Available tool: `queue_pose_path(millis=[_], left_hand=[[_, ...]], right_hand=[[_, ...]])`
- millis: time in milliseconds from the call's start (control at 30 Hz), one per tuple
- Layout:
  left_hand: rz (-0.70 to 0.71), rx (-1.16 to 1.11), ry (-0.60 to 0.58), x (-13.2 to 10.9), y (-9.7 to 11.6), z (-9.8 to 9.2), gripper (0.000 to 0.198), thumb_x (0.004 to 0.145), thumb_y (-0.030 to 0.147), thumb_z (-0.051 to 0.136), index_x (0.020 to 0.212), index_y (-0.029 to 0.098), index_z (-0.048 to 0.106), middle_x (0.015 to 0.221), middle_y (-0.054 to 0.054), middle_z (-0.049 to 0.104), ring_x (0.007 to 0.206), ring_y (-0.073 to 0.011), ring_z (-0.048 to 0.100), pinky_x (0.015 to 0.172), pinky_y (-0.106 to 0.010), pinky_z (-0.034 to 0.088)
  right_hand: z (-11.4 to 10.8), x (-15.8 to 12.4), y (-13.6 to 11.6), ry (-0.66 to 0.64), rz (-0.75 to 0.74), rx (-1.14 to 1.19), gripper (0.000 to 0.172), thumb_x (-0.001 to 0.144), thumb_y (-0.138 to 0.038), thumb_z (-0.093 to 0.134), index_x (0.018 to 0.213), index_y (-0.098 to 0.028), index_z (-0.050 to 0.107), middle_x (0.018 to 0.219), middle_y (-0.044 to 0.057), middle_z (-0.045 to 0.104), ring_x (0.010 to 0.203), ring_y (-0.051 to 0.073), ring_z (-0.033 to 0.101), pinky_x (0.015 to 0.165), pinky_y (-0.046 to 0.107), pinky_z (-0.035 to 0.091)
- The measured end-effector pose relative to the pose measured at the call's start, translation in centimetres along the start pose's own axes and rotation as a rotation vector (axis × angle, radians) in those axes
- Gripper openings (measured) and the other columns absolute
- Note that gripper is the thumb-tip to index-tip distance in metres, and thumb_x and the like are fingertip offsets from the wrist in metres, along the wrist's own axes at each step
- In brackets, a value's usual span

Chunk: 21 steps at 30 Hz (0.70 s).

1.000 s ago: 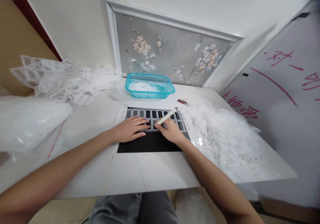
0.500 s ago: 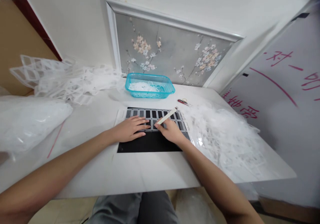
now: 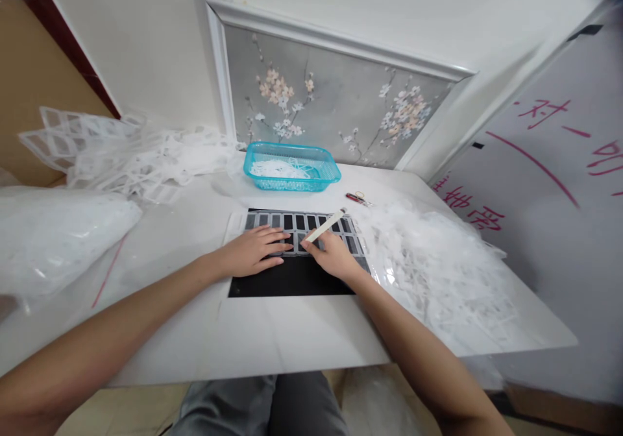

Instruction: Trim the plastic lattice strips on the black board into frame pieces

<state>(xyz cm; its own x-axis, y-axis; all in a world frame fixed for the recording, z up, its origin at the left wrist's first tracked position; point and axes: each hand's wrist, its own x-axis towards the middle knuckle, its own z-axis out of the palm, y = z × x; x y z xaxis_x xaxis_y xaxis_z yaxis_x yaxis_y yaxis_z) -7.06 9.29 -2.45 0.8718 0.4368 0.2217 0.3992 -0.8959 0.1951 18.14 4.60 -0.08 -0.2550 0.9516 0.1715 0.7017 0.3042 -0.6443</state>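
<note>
From where I watch, my left hand (image 3: 256, 249) lies flat and unclenched, fingers spread over the left part of a translucent windowed sheet (image 3: 294, 222); my right hand (image 3: 331, 254) grasps a pale stick (image 3: 325, 226), tilted with its upper end away to the right; the sheet lies on a black mat (image 3: 292, 277) on the white table (image 3: 302, 335), a blue basket (image 3: 292, 185) behind it; the stick's lower tip seems to meet the sheet, though my fingers partly hide it.

Two hands (image 3: 253, 252) (image 3: 335, 256), one tool (image 3: 325, 226) (one basket (image 3: 318, 183))
</note>
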Motion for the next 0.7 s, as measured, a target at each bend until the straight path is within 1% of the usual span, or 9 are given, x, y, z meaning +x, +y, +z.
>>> queue_pose_path(millis=[633, 700], left_hand=[[-0.022, 0.005, -0.044, 0.05, 0.09, -0.18, 0.042, 0.101, 0.047, 0.043, 0.138, 0.029, 0.053, 0.149, -0.003, 0.049, 0.14, -0.0246, 0.042, 0.121, -0.047, 0.025], [-0.019, 0.0, -0.033, 0.03, 0.06, -0.13, 0.042, 0.101, 0.047, 0.043, 0.138, 0.029, 0.054, 0.148, -0.004, 0.05, 0.14, -0.0245, 0.042, 0.121, -0.047, 0.026]], right_hand=[[-0.05, 0.04, -0.02, -0.002, -0.003, -0.001, 0.015, 0.092, -0.029, 0.056, 0.084, -0.02, 0.065, 0.091, 0.006, 0.072, 0.087, 0.022, 0.066, 0.081, 0.033, 0.048], [-0.06, 0.05, 0.0, -0.011, -0.004, 0.002, 0.015, 0.093, -0.029, 0.056, 0.084, -0.02, 0.064, 0.091, 0.006, 0.072, 0.088, 0.022, 0.066, 0.081, 0.034, 0.048]])
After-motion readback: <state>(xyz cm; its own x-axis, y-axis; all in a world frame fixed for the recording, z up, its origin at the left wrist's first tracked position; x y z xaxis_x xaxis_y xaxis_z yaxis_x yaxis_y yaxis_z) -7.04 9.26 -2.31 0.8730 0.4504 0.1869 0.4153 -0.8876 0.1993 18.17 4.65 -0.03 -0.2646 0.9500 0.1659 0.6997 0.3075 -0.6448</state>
